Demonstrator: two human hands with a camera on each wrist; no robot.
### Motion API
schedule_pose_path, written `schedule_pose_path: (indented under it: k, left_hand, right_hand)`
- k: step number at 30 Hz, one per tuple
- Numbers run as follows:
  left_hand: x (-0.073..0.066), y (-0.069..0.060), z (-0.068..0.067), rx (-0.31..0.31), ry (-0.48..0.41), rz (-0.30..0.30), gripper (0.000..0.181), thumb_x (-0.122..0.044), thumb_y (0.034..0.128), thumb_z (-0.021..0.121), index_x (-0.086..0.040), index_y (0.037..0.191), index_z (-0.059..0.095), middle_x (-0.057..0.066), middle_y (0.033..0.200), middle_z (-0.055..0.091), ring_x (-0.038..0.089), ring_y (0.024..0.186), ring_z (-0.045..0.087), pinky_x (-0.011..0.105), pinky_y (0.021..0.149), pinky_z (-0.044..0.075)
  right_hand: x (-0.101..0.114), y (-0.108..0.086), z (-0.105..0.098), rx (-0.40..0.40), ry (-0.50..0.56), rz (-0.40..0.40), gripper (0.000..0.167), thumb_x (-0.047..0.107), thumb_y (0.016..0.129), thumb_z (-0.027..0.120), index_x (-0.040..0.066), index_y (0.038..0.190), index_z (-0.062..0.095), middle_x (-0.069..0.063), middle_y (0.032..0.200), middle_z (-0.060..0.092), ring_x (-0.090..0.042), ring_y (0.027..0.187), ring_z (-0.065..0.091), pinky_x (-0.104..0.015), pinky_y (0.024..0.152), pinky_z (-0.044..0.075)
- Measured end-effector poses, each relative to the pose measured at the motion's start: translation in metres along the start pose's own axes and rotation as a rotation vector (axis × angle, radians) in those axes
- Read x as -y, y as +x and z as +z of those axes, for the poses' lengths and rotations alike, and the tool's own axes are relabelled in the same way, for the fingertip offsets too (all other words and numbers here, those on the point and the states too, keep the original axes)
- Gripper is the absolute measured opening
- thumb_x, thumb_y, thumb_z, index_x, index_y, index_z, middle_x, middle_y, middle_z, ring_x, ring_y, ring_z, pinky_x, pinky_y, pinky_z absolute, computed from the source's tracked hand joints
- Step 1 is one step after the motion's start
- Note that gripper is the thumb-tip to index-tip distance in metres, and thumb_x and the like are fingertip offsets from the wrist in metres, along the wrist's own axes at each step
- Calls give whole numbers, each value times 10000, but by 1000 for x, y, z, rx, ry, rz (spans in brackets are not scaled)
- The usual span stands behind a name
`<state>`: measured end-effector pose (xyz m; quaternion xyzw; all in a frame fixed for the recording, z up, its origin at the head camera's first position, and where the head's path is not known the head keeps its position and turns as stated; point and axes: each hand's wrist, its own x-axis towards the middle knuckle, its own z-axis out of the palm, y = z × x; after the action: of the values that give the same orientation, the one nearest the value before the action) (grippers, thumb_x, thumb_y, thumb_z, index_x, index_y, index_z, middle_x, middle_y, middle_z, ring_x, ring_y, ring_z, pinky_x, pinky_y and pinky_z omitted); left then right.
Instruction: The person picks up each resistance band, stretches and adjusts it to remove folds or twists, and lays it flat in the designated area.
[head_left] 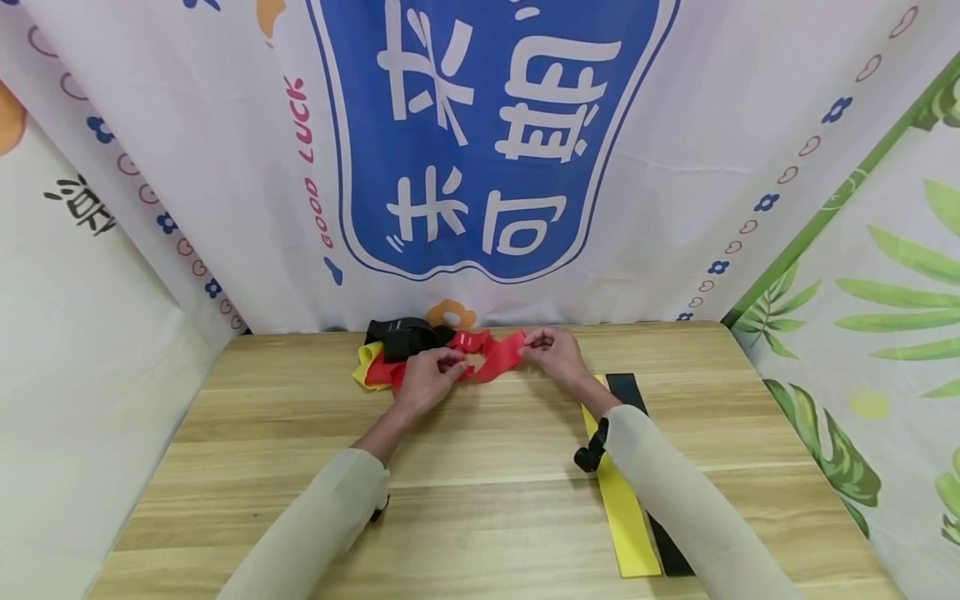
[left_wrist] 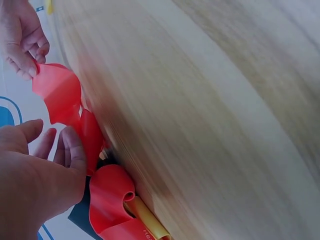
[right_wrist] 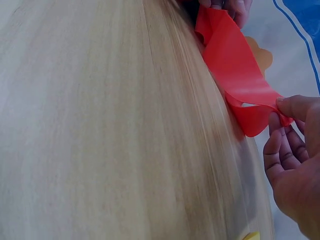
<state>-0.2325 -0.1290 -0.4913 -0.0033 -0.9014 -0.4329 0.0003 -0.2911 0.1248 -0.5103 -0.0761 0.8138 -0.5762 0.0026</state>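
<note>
A red resistance band (head_left: 498, 357), a wide flat loop, is stretched and twisted at the table's back edge. My right hand (head_left: 555, 354) pinches its right end between thumb and fingers, plainest in the right wrist view. At the other end of the band, my left hand (head_left: 430, 383) has its fingers bent loosely against the red material; in the left wrist view a gap shows between thumb (left_wrist: 32, 129) and forefinger. Beside and behind the left hand lies a heap with more red material (left_wrist: 111, 197), a yellow band (head_left: 366, 367) and a black item (head_left: 408, 337).
To the right, a yellow band (head_left: 630, 525) and a black band (head_left: 624, 387) lie flat side by side, partly under the right forearm. A printed curtain (head_left: 645, 250) hangs directly behind the wooden table (head_left: 480, 517). Cameras are strapped to both wrists.
</note>
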Motion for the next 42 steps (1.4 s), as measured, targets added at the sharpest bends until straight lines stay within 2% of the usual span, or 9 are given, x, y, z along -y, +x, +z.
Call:
schedule_pose_path:
  k: [4, 7, 12, 18, 23, 28, 33, 38, 42]
  left_hand:
    - [-2, 0, 3, 17, 13, -7, 222, -209, 979, 790, -94, 1170, 796, 54, 1034, 761, 217, 887, 632, 300, 793, 577]
    - [-2, -1, 6, 6, 21, 16, 225, -199, 956, 817, -74, 1141, 795, 63, 1007, 763, 205, 861, 649, 317, 793, 593]
    - [-1, 0, 8, -9, 23, 42, 213, -133, 944, 820, -44, 1134, 785, 81, 1016, 776, 204, 868, 679, 344, 829, 615]
    - [0, 2, 8, 10, 12, 41, 208, -30, 929, 803, -20, 1134, 774, 111, 1021, 765, 227, 908, 708, 362, 872, 625]
    - [0, 2, 10, 20, 9, 46, 202, 38, 911, 786, -5, 1108, 772, 120, 994, 767, 228, 894, 718, 357, 857, 629]
    - [-1, 2, 10, 1, 8, 59, 196, 73, 908, 769, 0, 1090, 775, 117, 981, 770, 215, 880, 720, 341, 837, 631]
    - [-4, 0, 10, -27, -10, 55, 236, 63, 919, 769, -21, 1139, 778, 104, 1034, 767, 212, 910, 710, 340, 854, 630]
    - [-6, -5, 8, -28, -18, 81, 270, 58, 940, 745, -49, 1186, 783, 96, 1099, 778, 229, 978, 716, 371, 896, 623]
    - [-8, -11, 5, -14, -42, 98, 309, 55, 955, 727, -73, 1230, 784, 88, 1139, 780, 239, 1007, 711, 380, 918, 618]
  right_hand:
    - [-1, -1, 0, -1, -2, -6, 137, 5, 889, 833, -8, 988, 739, -96, 913, 713, -171, 770, 605, -206, 640, 506]
    - [-1, -2, 1, 7, 9, -4, 136, -2, 890, 829, -14, 989, 737, -95, 906, 712, -159, 756, 601, -206, 628, 504]
    - [-1, -4, 1, 25, 16, 2, 142, -7, 894, 822, -31, 1003, 735, -91, 902, 716, -136, 744, 600, -203, 620, 501]
    - [-2, -4, 0, 49, 17, 7, 132, -28, 891, 816, -26, 991, 730, -84, 891, 718, -139, 740, 607, -207, 611, 489]
    - [-3, -5, 1, 90, 26, 24, 123, -29, 900, 808, -2, 988, 726, -67, 895, 727, -137, 754, 626, -204, 610, 485]
    - [-4, -7, 0, 121, 22, 24, 129, -14, 906, 808, 6, 998, 719, -78, 903, 731, -156, 771, 628, -212, 623, 495]
    - [-3, -8, -3, 137, 1, 30, 157, -24, 898, 812, -1, 999, 694, -102, 903, 718, -183, 804, 624, -221, 654, 513]
    - [-3, -9, -8, 166, -16, 49, 317, -18, 907, 799, -10, 1189, 653, -129, 950, 728, -174, 809, 640, -245, 682, 522]
    - [-4, -12, -12, 224, -65, 32, 448, -7, 916, 793, -4, 1332, 627, -136, 956, 727, -184, 787, 625, -255, 673, 496]
